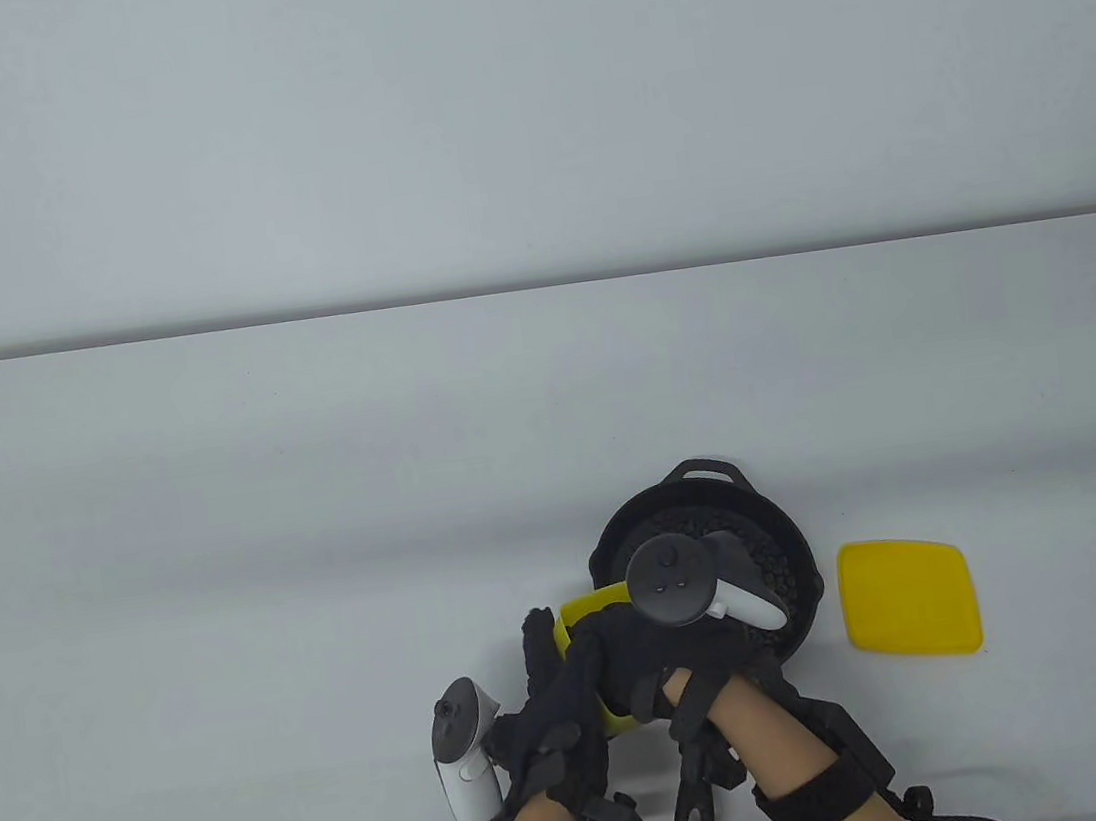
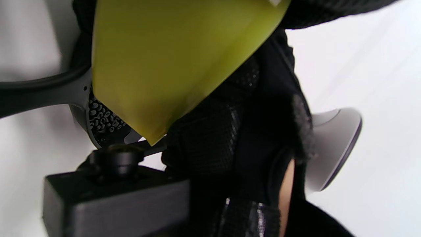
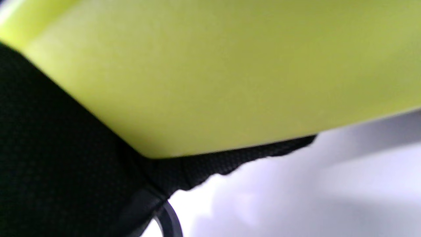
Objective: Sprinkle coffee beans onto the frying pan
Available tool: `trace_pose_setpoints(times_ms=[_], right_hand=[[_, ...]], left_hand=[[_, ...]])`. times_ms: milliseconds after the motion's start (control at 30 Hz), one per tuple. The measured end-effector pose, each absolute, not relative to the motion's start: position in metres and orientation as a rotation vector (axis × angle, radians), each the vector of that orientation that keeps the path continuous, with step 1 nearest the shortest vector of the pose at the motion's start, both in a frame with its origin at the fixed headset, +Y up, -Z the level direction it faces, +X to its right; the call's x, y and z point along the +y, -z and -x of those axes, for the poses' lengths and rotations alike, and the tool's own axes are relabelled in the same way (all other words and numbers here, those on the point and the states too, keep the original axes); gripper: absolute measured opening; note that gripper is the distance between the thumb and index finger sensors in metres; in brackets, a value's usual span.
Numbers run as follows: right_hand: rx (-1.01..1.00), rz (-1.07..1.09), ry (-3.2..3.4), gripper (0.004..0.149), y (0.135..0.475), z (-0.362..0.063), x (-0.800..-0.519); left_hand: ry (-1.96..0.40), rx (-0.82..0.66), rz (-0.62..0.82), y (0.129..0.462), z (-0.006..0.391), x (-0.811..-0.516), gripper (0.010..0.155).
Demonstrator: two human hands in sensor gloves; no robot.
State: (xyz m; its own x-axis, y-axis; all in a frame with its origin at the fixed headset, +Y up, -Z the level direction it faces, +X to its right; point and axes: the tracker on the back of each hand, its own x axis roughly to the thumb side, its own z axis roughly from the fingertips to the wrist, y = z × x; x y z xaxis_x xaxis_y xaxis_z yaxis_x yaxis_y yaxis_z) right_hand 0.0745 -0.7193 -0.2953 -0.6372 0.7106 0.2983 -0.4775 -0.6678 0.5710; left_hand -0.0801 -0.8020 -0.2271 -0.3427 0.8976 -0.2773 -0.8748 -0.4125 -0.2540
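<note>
Coffee beans [image 1: 724,523], small and dark, are already lying in a thick layer across the floor of the round black cast-iron frying pan [image 1: 796,544], so we are judging the sprinkling to be well along or nearly finished. We are holding the yellow plastic container [image 1: 589,610] with both hands just beside the pan's near-left rim. Our right hand [image 1: 656,653] is wrapping over the container from the pan side, while our left hand [image 1: 546,703] is cupping its other side, fingers reaching up along the wall. In the left wrist view the container [image 2: 158,65] is hanging tilted, one corner pointing down just beside the pan's rim [image 2: 80,113], with beans [image 2: 102,118] visible inside. We cannot tell whether any beans are remaining in the container, since its opening is hidden in every view. Its flat yellow square lid [image 1: 908,597] is lying on the white table [image 1: 221,534] to the pan's right, apart from it. What we are seeing as left: emptying any remainder and setting the container down.
</note>
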Motion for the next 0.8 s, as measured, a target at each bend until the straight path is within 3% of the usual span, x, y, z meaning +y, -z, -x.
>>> trace_pose_setpoints(times_ms=[533,800], right_hand=[[0.346,-0.4,-1.977,0.033,0.307,-0.123,-0.719],[0.252,-0.217,-1.836,0.033,0.317,-0.167,-0.726]], left_hand=[[-2.021,-0.011,0.474,0.23,0.083,-0.813,0.087],[-2.016,0.018,0.435,0.232,0.092,-0.814,0.087]])
